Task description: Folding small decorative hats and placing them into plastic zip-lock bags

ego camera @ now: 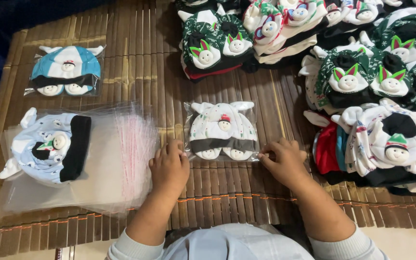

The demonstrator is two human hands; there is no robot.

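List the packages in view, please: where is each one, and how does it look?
White set bag: centre of mat, between left hand and right hand; clear, flat, holds white hat and booties.
Blue set bag: upper left; clear, holds blue and white set.
Empty bag stack: left; clear, red strip, a pale blue set on top.
No labels, signs or screens show.

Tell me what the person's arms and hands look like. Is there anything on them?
Both hands are bare: the left hand and the right hand show no gloves, rings or watch. The forearms are bare too. Pale, light-coloured sleeves are pushed up near the elbows, the left sleeve and the right sleeve both with soft ribbed cuffs.
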